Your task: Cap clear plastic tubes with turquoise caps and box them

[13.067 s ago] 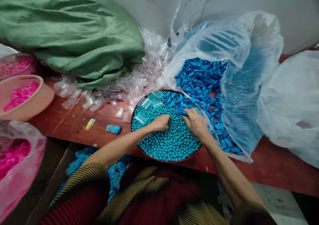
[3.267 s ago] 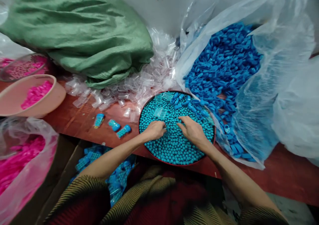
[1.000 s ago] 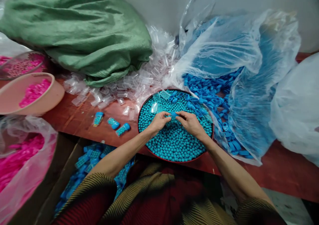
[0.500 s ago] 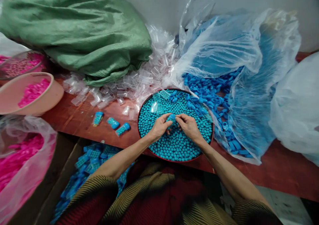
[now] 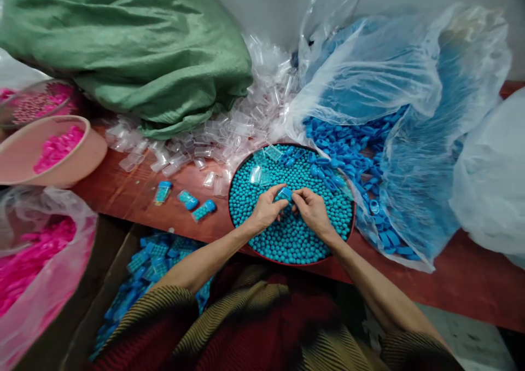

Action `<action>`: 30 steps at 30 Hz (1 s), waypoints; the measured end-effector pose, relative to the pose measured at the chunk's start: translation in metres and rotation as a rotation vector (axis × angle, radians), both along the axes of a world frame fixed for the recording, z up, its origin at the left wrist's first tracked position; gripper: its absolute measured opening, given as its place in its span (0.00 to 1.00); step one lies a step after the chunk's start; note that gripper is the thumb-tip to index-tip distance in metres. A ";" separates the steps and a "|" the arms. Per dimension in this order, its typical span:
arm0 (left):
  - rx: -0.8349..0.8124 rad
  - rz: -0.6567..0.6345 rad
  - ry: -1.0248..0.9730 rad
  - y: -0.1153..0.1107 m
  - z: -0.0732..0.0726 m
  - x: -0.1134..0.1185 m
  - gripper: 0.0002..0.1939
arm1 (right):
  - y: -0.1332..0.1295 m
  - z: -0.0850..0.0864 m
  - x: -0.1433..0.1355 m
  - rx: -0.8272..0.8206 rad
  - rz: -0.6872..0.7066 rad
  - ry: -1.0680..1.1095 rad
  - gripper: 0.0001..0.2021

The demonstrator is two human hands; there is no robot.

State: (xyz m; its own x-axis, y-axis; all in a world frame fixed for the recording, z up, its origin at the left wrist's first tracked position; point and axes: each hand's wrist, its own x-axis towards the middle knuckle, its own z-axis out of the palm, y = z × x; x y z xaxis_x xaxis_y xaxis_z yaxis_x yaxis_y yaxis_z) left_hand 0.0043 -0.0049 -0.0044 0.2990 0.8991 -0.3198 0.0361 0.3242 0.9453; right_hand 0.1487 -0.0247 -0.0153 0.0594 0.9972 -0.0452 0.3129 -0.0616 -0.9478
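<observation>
Over a round red-rimmed tray point(image 5: 353, 226) of turquoise beads point(image 5: 295, 239), both my hands meet at a small clear container with a blue cap point(image 5: 286, 193). My left hand point(image 5: 266, 208) is closed around its left side. The fingertips of my right hand point(image 5: 312, 209) pinch its right side by the cap. Two clear cases point(image 5: 259, 175) and some blue caps point(image 5: 324, 168) lie on the beads near the tray's back. Left of the tray, three bead-filled containers with blue caps point(image 5: 204, 210) rest on the red table point(image 5: 139, 196).
Clear cases point(image 5: 233, 130) are heaped behind the tray beside a green sack point(image 5: 164, 59). Blue caps spill from a plastic bag point(image 5: 418, 179) at right. At left are a pink bowl point(image 5: 92, 152) and a bag of pink pieces point(image 5: 36, 261); below, a box holds filled containers point(image 5: 151, 261).
The view has shifted slightly. The blue cap between my hands shows more clearly, and my right fingers have moved a little at its side; both hands keep their hold.
</observation>
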 end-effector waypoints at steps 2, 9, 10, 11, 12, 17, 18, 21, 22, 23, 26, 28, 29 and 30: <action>-0.004 0.025 -0.012 -0.001 0.001 0.000 0.28 | -0.004 0.003 -0.001 0.083 0.017 -0.091 0.11; 0.007 0.115 0.000 -0.006 -0.001 0.005 0.20 | -0.005 0.008 -0.003 0.248 0.130 -0.244 0.10; 0.017 0.140 0.000 -0.006 -0.001 0.006 0.19 | -0.002 0.008 -0.002 0.250 0.138 -0.243 0.10; 0.013 0.159 -0.016 -0.005 -0.001 0.006 0.19 | 0.000 0.009 -0.001 0.242 0.155 -0.229 0.10; -0.003 0.166 -0.047 -0.004 0.000 0.006 0.20 | 0.003 0.010 0.001 0.226 0.183 -0.201 0.10; -0.092 0.011 -0.136 0.003 0.008 -0.007 0.22 | 0.020 0.017 0.018 -0.012 0.339 0.076 0.14; -0.080 -0.023 -0.122 0.003 0.010 -0.010 0.22 | 0.022 0.018 0.020 -0.060 0.327 0.124 0.15; -0.021 -0.074 -0.092 0.003 0.012 -0.017 0.21 | 0.023 0.022 0.017 -0.133 0.226 0.225 0.20; -0.009 -0.086 -0.092 0.003 0.013 -0.018 0.20 | 0.023 0.023 0.014 -0.141 0.190 0.250 0.22; -0.005 -0.097 -0.095 0.003 0.013 -0.019 0.20 | 0.022 0.025 0.011 -0.140 0.156 0.271 0.24; -0.017 -0.136 -0.127 0.003 0.016 -0.022 0.19 | 0.021 0.033 0.008 -0.111 0.107 0.301 0.26; -0.031 -0.185 -0.153 0.003 0.018 -0.023 0.19 | 0.022 0.040 0.011 -0.143 0.186 0.296 0.25; -0.042 -0.226 -0.162 0.002 0.019 -0.024 0.20 | 0.024 0.044 0.015 -0.187 0.266 0.290 0.24; -0.057 -0.274 -0.171 0.002 0.020 -0.024 0.20 | 0.026 0.047 0.018 -0.244 0.364 0.279 0.23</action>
